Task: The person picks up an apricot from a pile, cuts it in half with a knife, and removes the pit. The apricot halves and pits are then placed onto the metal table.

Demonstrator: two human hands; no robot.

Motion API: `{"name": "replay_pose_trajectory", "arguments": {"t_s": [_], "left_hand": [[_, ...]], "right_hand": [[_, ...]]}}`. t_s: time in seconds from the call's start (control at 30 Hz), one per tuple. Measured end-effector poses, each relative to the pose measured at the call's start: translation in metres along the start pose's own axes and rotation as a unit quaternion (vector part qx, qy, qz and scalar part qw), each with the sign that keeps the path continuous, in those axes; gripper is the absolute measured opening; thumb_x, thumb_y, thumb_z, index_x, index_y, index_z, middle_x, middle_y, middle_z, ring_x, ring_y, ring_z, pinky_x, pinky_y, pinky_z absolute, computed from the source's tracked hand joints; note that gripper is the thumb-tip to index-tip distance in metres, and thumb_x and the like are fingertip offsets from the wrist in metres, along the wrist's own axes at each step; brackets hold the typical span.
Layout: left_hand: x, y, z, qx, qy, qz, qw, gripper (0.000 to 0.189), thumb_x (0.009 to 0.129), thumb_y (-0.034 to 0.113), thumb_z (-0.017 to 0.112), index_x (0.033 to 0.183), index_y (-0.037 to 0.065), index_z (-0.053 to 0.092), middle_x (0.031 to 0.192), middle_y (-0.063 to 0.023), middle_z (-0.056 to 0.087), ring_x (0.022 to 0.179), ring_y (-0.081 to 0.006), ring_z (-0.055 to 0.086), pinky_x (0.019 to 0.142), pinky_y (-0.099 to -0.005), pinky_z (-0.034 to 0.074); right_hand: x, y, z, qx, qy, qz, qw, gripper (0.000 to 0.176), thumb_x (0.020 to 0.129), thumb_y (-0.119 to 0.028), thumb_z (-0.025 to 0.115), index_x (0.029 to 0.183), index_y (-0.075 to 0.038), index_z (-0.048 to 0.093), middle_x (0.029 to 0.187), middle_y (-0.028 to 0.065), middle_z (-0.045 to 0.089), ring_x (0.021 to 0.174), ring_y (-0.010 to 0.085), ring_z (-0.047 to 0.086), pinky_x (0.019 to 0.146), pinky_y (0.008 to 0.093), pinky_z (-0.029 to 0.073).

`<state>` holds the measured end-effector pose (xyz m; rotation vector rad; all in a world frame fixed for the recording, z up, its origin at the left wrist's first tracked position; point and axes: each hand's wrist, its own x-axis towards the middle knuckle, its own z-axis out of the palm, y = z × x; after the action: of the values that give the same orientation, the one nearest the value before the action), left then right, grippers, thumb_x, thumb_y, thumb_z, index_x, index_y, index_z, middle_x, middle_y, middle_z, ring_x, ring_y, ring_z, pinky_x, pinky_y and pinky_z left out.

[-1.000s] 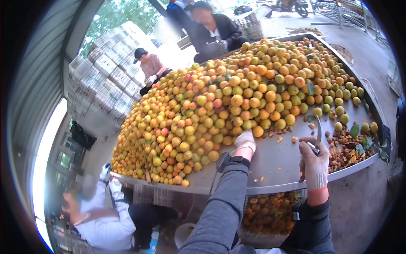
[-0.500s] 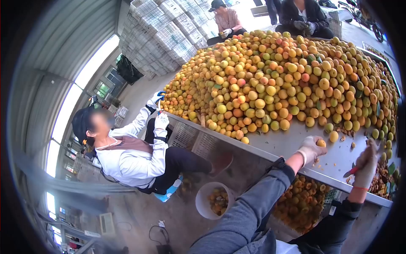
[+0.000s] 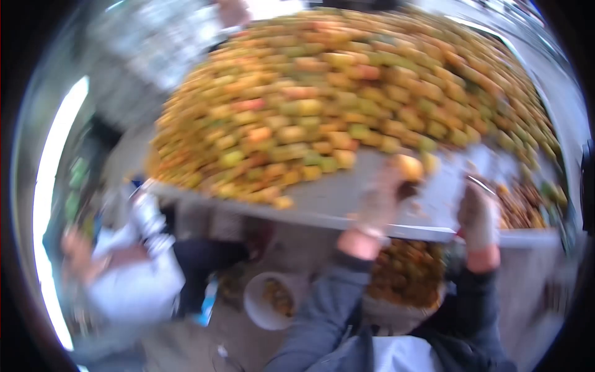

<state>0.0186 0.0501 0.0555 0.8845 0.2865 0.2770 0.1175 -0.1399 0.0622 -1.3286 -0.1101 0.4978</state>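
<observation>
My gloved left hand (image 3: 379, 201) is closed around a yellow-orange apricot (image 3: 407, 167), held up over the metal table (image 3: 334, 197). My gloved right hand (image 3: 479, 214) grips a small knife (image 3: 481, 185). Its thin blade sticks out past the fingers, and a bit of red shows at the hand's left side. The two hands are apart, both above the near edge of the table. Ahead of them rises a large heap of apricots (image 3: 310, 105). The whole view is smeared by motion.
Fruit scraps and leaves (image 3: 524, 204) lie right of my right hand. Below the table edge stands a container of cut fruit (image 3: 406, 273). A white bucket (image 3: 254, 304) is on the floor to the left. Beyond it sits a co-worker (image 3: 133, 282); stacked crates (image 3: 155, 49) stand behind.
The view has swung to the right, so the heap and co-worker appear further left. My left hand has raised the apricot, and the knife's blade now shows at my right hand.
</observation>
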Motion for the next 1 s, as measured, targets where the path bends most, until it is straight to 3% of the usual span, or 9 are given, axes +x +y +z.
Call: {"name": "replay_pose_trajectory", "arguments": {"t_s": [0.03,0.2,0.33,0.37,0.5,0.6,0.67,0.73,1.0], "left_hand": [[0.001,0.000,0.002,-0.056,-0.026,0.016,0.998,0.036,0.097,0.024,0.051,0.131,0.012,0.050,0.115,-0.0098,0.061,0.101,-0.0229,0.062,0.088,-0.0367,0.052],[-0.007,0.005,0.030,-0.110,-0.046,0.003,0.993,0.052,0.090,0.028,0.065,0.133,0.010,0.043,0.112,-0.0106,0.059,0.097,-0.0233,0.064,0.081,-0.0387,0.055],[-0.005,-0.001,0.011,-0.092,-0.013,-0.009,0.996,0.056,0.090,0.032,0.065,0.136,0.011,0.041,0.107,-0.0089,0.061,0.092,-0.0209,0.064,0.078,-0.0340,0.055],[-0.002,-0.014,0.004,0.071,-0.010,0.094,0.993,0.055,0.090,0.033,0.064,0.135,0.011,0.042,0.106,-0.0084,0.061,0.092,-0.0193,0.064,0.079,-0.0312,0.054],[-0.001,-0.002,0.014,-0.178,0.037,0.001,0.983,0.042,0.095,0.031,0.058,0.130,0.012,0.049,0.106,-0.0071,0.061,0.083,-0.0161,0.064,0.071,-0.0285,0.055],[0.009,-0.013,0.007,-0.159,0.051,0.021,0.986,0.038,0.094,0.030,0.060,0.127,0.013,0.053,0.103,-0.0044,0.063,0.081,-0.0123,0.063,0.066,-0.0264,0.054],[0.006,-0.008,0.006,-0.145,0.057,0.015,0.988,0.038,0.093,0.031,0.061,0.127,0.013,0.053,0.102,-0.0034,0.063,0.080,-0.0109,0.063,0.066,-0.0253,0.054],[0.005,-0.006,0.007,-0.132,0.059,0.003,0.990,0.039,0.093,0.031,0.061,0.126,0.013,0.053,0.100,-0.0024,0.063,0.079,-0.0095,0.063,0.065,-0.0242,0.054],[-0.006,0.010,0.010,-0.119,0.053,-0.019,0.991,0.039,0.092,0.032,0.063,0.123,0.010,0.054,0.093,-0.0003,0.063,0.073,-0.0059,0.061,0.061,-0.0194,0.052]], "right_hand": [[-0.007,-0.009,0.010,-0.057,0.003,-0.043,0.997,0.018,0.091,-0.014,0.057,0.108,-0.009,0.059,0.053,-0.0104,0.033,0.038,0.0020,0.031,0.034,0.0198,0.021],[-0.034,-0.053,0.037,-0.042,-0.014,0.076,0.996,0.016,0.086,-0.007,0.059,0.100,-0.001,0.060,0.055,-0.0027,0.047,0.038,0.0061,0.037,0.037,0.0221,0.027],[-0.021,-0.023,0.026,-0.088,0.010,-0.004,0.996,0.013,0.086,-0.007,0.059,0.098,-0.004,0.063,0.055,-0.0075,0.044,0.040,0.0035,0.038,0.036,0.0201,0.026],[-0.015,-0.011,0.022,-0.089,0.036,-0.017,0.995,0.013,0.087,-0.008,0.058,0.098,-0.004,0.063,0.053,-0.0080,0.042,0.039,0.0022,0.035,0.035,0.0189,0.024],[0.018,0.035,-0.021,-0.097,-0.017,-0.076,0.992,0.017,0.091,-0.014,0.055,0.104,-0.003,0.058,0.051,-0.0092,0.035,0.036,0.0006,0.027,0.033,0.0188,0.016],[0.024,0.044,-0.034,-0.187,-0.062,-0.167,0.966,0.022,0.092,-0.018,0.055,0.108,-0.003,0.055,0.052,-0.0103,0.031,0.036,-0.0001,0.025,0.034,0.0185,0.015],[0.006,0.021,-0.007,-0.172,-0.061,-0.154,0.971,0.024,0.092,-0.018,0.055,0.110,-0.003,0.054,0.052,-0.0105,0.029,0.037,0.0002,0.025,0.034,0.0183,0.015],[-0.001,0.009,0.010,-0.016,-0.002,0.003,1.000,0.025,0.091,-0.017,0.056,0.111,-0.003,0.054,0.053,-0.0103,0.030,0.037,0.0003,0.025,0.033,0.0183,0.015],[0.019,0.032,-0.007,0.010,0.002,0.022,1.000,0.023,0.093,-0.013,0.054,0.113,-0.004,0.054,0.055,-0.0098,0.030,0.036,0.0009,0.024,0.031,0.0187,0.016]]}}
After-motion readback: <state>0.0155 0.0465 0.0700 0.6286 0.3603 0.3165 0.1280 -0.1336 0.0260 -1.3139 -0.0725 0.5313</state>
